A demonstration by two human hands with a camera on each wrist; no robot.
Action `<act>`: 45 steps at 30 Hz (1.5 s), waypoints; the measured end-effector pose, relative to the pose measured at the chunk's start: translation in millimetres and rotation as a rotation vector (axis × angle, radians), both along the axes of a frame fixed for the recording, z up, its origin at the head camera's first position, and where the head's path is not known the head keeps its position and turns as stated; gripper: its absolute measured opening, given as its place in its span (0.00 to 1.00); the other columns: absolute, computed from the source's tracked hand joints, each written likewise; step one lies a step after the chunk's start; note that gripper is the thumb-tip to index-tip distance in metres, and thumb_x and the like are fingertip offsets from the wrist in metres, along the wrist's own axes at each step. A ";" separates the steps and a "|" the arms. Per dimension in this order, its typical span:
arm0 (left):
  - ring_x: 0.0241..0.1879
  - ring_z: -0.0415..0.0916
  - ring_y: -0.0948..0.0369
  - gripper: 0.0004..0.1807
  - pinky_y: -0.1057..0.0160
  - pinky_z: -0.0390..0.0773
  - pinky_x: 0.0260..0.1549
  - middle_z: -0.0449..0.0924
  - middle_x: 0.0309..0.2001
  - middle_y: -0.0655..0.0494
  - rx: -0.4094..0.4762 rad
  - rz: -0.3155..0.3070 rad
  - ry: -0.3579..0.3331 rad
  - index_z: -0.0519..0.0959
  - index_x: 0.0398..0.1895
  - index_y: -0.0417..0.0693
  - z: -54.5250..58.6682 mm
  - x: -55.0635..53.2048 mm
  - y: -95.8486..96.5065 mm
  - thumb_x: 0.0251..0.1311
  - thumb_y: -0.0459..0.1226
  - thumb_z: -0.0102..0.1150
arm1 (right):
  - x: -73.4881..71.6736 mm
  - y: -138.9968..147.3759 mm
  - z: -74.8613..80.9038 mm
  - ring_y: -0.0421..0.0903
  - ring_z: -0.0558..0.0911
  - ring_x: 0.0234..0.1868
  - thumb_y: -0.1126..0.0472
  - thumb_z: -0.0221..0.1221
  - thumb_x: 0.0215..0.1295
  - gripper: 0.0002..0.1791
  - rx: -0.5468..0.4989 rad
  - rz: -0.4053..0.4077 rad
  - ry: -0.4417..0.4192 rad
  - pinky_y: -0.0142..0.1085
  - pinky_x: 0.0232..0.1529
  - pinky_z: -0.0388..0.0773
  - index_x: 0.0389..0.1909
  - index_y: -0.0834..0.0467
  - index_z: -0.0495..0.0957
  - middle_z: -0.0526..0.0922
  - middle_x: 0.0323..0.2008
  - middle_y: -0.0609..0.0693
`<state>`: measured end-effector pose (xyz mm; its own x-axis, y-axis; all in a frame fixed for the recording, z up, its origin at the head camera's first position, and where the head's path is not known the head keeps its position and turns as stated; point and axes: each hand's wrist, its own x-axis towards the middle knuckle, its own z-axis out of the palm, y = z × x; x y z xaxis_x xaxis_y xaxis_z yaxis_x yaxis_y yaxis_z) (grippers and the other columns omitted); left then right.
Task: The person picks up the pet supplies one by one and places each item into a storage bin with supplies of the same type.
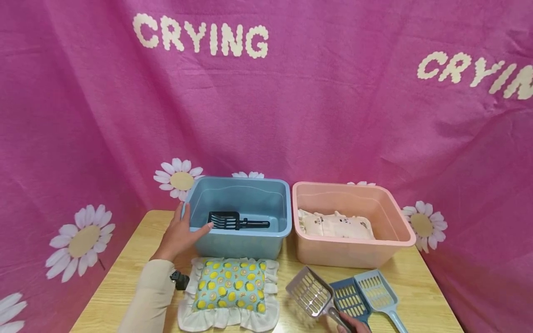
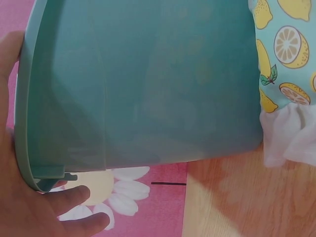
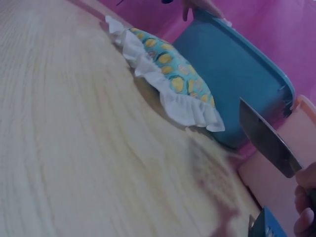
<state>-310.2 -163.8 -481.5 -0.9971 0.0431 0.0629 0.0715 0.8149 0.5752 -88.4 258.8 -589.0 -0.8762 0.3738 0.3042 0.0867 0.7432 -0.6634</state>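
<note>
Out ahead of the right hand (image 1: 353,324), one grey-brown scoop (image 1: 310,292), its handle grasped in curled fingers, its slotted head tipped and raised above the table. Left hand (image 1: 180,235) clenched on nothing: fingers spread, fairly straight, resting against the left rim corner of the blue bin (image 1: 239,245).

Count: scoops, four. Besides the held one, a dark blue scoop (image 1: 350,298) just right of the right-hand grip; a pale blue-grey scoop (image 1: 378,291) next along, heads meeting; a black scoop (image 1: 225,220) lying inside the blue bin, to the right of the left hand. Bins, two: the blue one under the left hand, the pink bin (image 1: 345,253) beyond the right-hand grip, nearly touching the first. Cushions seen, two: a lemon-print cushion (image 1: 231,284), white-frilled, between the hands and in front of the blue bin; a cream cushion (image 1: 335,225) inside the pink bin, past the held scoop. One black device (image 1: 180,280) at the left wrist.

Surface: pale wood-grain table (image 1: 125,282), scoop shadow falling on it near the right hand. Room: magenta cloth (image 1: 291,115) behind and along both sides; "CRYING" twice, the right-hand one cut off; six white daisies, some partly hidden.
</note>
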 end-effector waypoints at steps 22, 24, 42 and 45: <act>0.65 0.42 0.39 0.62 0.32 0.58 0.49 0.25 0.71 0.51 -0.011 0.001 -0.016 0.34 0.70 0.49 1.9 -1.4 2.1 0.40 0.73 0.45 | -4.5 -11.0 27.0 0.30 0.74 0.24 0.76 0.67 0.40 0.17 -0.192 -0.012 0.286 0.21 0.18 0.70 0.36 0.61 0.82 0.79 0.29 0.40; 0.65 0.42 0.39 0.62 0.32 0.58 0.49 0.25 0.71 0.51 -0.016 0.001 -0.014 0.35 0.70 0.49 1.9 -1.5 2.2 0.40 0.73 0.45 | -4.3 -12.0 29.2 0.31 0.75 0.24 0.75 0.67 0.41 0.17 -0.197 -0.023 0.264 0.21 0.18 0.71 0.36 0.60 0.82 0.79 0.30 0.40; 0.65 0.43 0.39 0.62 0.31 0.59 0.48 0.26 0.71 0.51 -0.010 0.018 -0.009 0.36 0.71 0.50 -0.9 -0.2 1.6 0.39 0.74 0.45 | -6.2 -17.8 59.2 0.33 0.78 0.27 0.65 0.66 0.49 0.14 -0.231 -0.060 0.114 0.22 0.24 0.74 0.39 0.51 0.82 0.81 0.32 0.44; 0.65 0.43 0.39 0.62 0.32 0.59 0.48 0.26 0.71 0.51 -0.010 0.020 -0.008 0.36 0.71 0.50 -0.7 -0.1 1.3 0.39 0.74 0.45 | -6.7 -18.6 61.4 0.33 0.78 0.27 0.65 0.66 0.49 0.14 -0.241 -0.069 0.111 0.22 0.23 0.74 0.39 0.51 0.82 0.81 0.31 0.44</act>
